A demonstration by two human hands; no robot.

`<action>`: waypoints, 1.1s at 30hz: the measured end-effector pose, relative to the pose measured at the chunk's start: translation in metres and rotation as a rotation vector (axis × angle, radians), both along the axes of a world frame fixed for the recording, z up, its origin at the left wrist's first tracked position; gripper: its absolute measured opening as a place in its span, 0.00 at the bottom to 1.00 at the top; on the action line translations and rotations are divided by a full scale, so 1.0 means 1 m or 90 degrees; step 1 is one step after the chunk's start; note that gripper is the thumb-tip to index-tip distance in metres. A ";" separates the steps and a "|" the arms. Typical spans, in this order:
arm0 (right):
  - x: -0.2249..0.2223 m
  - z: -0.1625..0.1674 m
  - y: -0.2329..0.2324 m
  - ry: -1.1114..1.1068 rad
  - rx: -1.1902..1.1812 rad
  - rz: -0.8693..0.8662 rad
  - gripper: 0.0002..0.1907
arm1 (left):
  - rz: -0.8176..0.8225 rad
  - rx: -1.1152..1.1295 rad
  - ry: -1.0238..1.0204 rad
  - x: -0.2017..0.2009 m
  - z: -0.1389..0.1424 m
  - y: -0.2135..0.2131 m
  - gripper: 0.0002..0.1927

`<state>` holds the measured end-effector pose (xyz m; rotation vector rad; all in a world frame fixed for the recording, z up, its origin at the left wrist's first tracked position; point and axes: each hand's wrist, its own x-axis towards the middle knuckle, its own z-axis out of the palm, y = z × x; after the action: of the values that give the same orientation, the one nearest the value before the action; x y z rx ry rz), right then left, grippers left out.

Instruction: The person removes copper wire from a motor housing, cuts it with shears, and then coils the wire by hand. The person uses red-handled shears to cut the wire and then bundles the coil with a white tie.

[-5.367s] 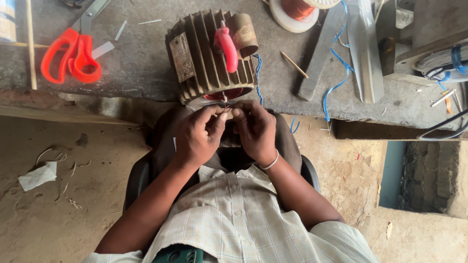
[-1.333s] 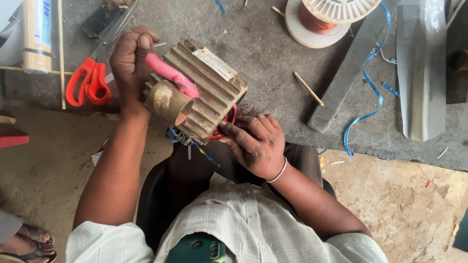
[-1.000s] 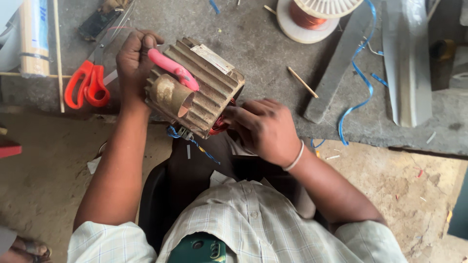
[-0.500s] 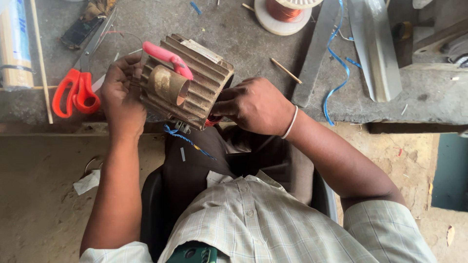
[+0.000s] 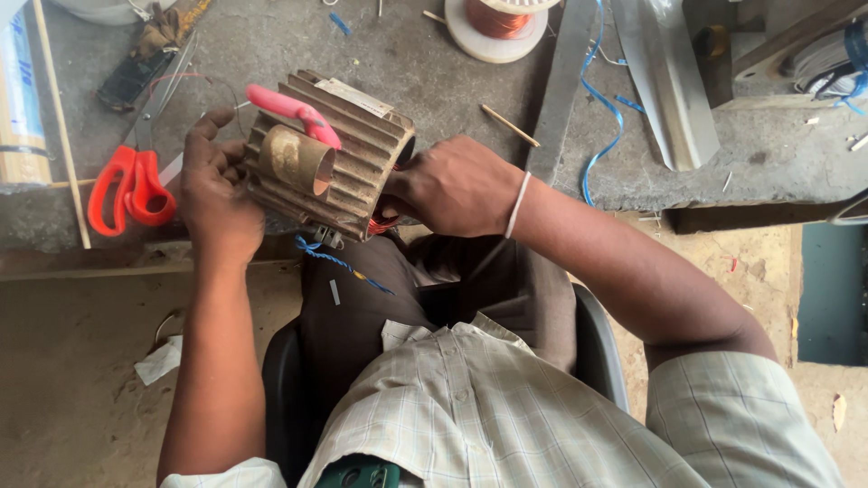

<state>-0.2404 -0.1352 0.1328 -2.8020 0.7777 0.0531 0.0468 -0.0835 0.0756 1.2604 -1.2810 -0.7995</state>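
I see left hand [image 5: 215, 185] clamped on closed end of ribbed motor housing [image 5: 339, 163], steadying it at tabletop [image 5: 407, 72] edge above lap. Right hand [image 5: 457, 185] grips open end, fingertips hidden inside by copper windings (grip there: cannot tell). Red scissors [image 5: 131, 185] within reach.

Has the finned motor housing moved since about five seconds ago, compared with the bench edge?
Yes. The finned motor housing then stood on the bench; now both hands hold it tilted at the bench's near edge, closer to the red scissors.
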 end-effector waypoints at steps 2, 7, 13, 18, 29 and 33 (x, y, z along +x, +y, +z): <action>0.003 -0.002 -0.002 -0.004 0.036 -0.020 0.12 | 0.003 0.009 -0.023 0.001 0.000 -0.001 0.33; 0.004 -0.001 -0.004 -0.261 -0.059 0.090 0.10 | 0.004 0.006 -0.048 0.000 -0.002 -0.002 0.32; -0.005 0.001 -0.005 -0.273 -0.036 0.131 0.14 | 0.042 0.029 -0.027 -0.003 -0.003 -0.005 0.26; -0.013 -0.001 0.004 -0.274 -0.013 0.130 0.21 | 0.033 0.018 0.079 -0.003 -0.007 -0.004 0.18; -0.017 0.005 0.002 -0.215 0.056 0.116 0.20 | 0.027 -0.020 0.032 -0.007 -0.006 0.001 0.19; -0.018 0.002 0.001 -0.198 0.028 0.138 0.28 | 0.039 -0.004 0.052 -0.009 -0.005 0.002 0.15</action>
<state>-0.2584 -0.1341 0.1344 -2.7456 0.3947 -0.3160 0.0374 -0.0819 0.0707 1.2434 -1.1733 -0.7939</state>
